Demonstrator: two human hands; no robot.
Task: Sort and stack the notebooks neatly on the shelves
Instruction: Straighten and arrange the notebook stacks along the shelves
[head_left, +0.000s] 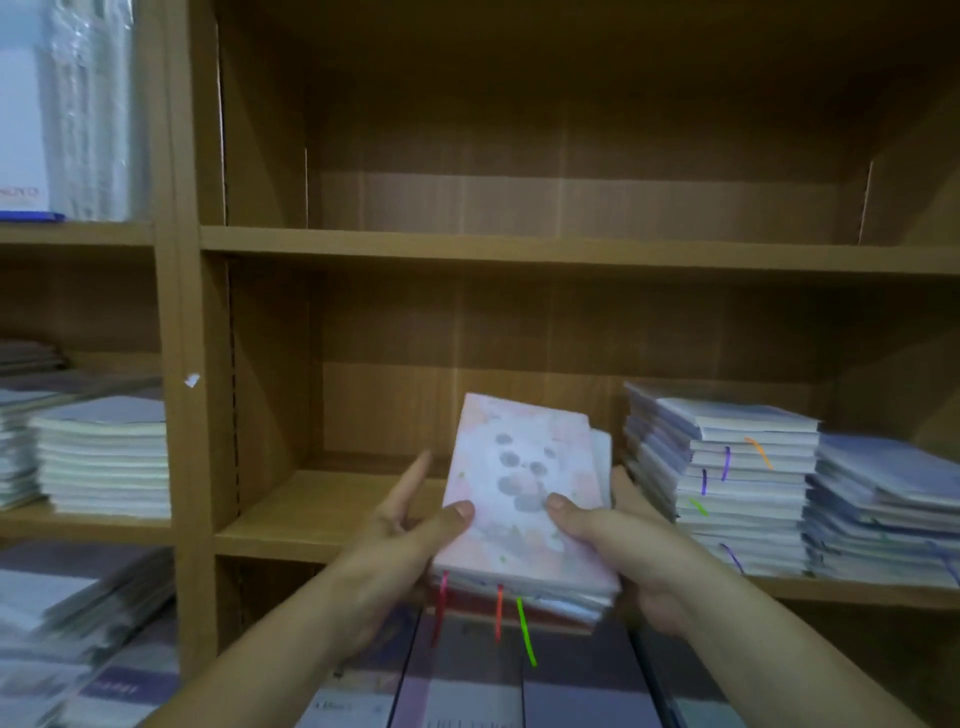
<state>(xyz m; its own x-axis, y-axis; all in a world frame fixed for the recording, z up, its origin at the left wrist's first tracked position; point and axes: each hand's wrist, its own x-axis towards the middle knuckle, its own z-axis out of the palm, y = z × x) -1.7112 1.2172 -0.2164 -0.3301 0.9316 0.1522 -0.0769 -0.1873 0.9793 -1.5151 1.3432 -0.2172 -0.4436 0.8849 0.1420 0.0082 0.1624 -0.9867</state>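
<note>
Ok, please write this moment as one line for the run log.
left hand + right hand: hold pink notebook stack | place: before middle shelf | not yet shelved

Position: on my head, above and behind my left hand (410, 535) and right hand (613, 525).
Direction: forward and slightly down, square onto the shelves (519, 254).
Nearness: close; the notebook stack (519, 493) in both hands sits low centre.
Field: wide, taking in the neighbouring bay (78, 234) at left.

Clear-wrapped white packs (85, 104) stand upright at the upper left, just right of a white, blue-edged box (21, 130).
</note>
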